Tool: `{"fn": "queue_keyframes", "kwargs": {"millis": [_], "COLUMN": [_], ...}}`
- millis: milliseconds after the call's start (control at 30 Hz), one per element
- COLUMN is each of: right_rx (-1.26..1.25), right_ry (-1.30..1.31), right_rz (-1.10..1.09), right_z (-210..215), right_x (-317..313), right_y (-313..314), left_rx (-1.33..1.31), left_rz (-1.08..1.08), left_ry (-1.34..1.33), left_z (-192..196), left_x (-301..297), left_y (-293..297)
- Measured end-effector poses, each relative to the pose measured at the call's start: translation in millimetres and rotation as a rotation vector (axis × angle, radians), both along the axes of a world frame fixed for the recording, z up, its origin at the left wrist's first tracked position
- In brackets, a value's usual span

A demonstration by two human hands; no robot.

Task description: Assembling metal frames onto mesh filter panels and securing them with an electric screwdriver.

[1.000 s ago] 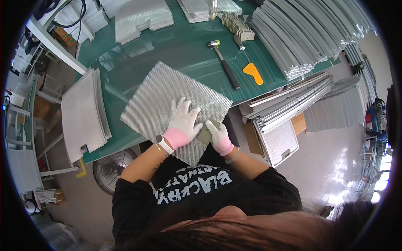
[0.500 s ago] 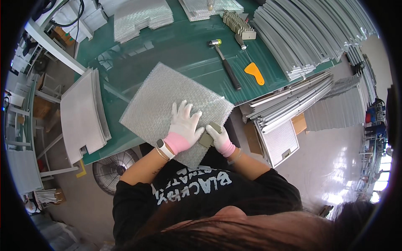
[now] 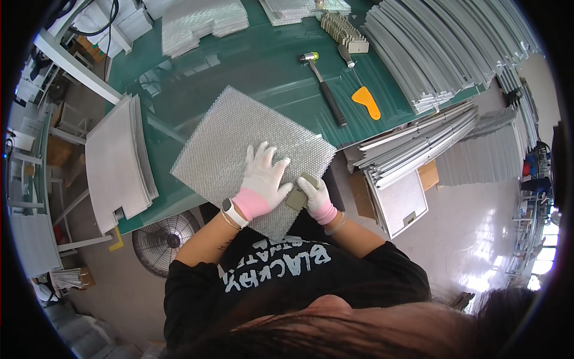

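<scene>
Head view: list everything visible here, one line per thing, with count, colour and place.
Mesh sheet: one, silver, lying at an angle on the table's near edge.
Small block: one, grey-olive, on the sheet's near right edge.
Table: one, green top.
Mallet: one, black handle, right of the sheet.
Scraper: one, orange, beside the mallet.
Comb-like metal block: one, pale, far side of the table.
Sheet stacks: several, grey, on a low stack at left and at the far edge.
Frame strips: many, grey, fanned at right.
Fan: one, grey, on the floor below the table.
Left hand: white-pink glove, flat on the sheet.
Right hand: same glove, gripping the small block.
</scene>
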State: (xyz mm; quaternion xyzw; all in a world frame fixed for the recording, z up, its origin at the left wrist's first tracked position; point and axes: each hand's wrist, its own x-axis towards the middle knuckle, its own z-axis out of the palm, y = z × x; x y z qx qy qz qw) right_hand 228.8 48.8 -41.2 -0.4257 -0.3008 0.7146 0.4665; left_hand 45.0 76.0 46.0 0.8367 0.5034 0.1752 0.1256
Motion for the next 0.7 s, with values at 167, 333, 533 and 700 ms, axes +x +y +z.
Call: {"fn": "queue_keyframes", "kwargs": {"millis": [167, 333, 533, 700], "right_rx": [-0.100, -0.050, 0.718, 0.372], "right_ry": [0.117, -0.243, -1.403, -1.992], "right_rz": [-0.143, 0.422, 0.607, 0.558], "right_z": [-8, 5, 6, -48], "right_x": [-13, 3, 67, 182], "right_y": [1, 16, 48, 78], "left_rx": [0.009, 0.047, 0.190, 0.215], "left_rz": [-0.003, -0.025, -0.253, -0.300], "left_ry": [0.028, 0.079, 0.185, -0.082], "left_z": [-1, -1, 25, 37], "left_x": [4, -11, -42, -15], "left_y": [1, 22, 75, 0]}}
